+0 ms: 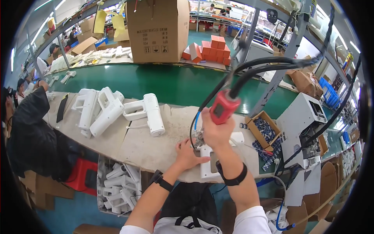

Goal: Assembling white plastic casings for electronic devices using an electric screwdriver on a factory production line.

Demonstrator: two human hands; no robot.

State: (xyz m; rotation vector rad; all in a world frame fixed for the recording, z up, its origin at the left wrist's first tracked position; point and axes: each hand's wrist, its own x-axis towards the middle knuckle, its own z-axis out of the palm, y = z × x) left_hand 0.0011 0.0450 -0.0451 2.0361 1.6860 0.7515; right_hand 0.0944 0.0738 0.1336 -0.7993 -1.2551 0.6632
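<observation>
We have the right hand [219, 132] closed around a red plastic hand tool [223, 107], likely an electric driver, hung from thick black cables. Its working end is hidden below the fist, so we can't tell if it touches anything.

The white plastic gun-shaped housing [207, 171] lies on the brown cardboard-covered bench [156, 152], below the fist and partly under the right forearm. Its looped handle points toward the wearer's body; the barrel seems to run left to right, rounded end out past the right wrist, though the arm covers the middle. Left hand [189, 158] is nearer: thumb and fingers spread, laid at the housing's left side by small silvery metal parts [199, 139]. We can't tell whether it pinches or just steadies.

Writing: the tall brown cardboard carton [156, 31] carries black print and a row of handling symbols. Faint grey marks sit on one white plastic spare housing [107, 111], too small for us to read. No brand made out.
</observation>
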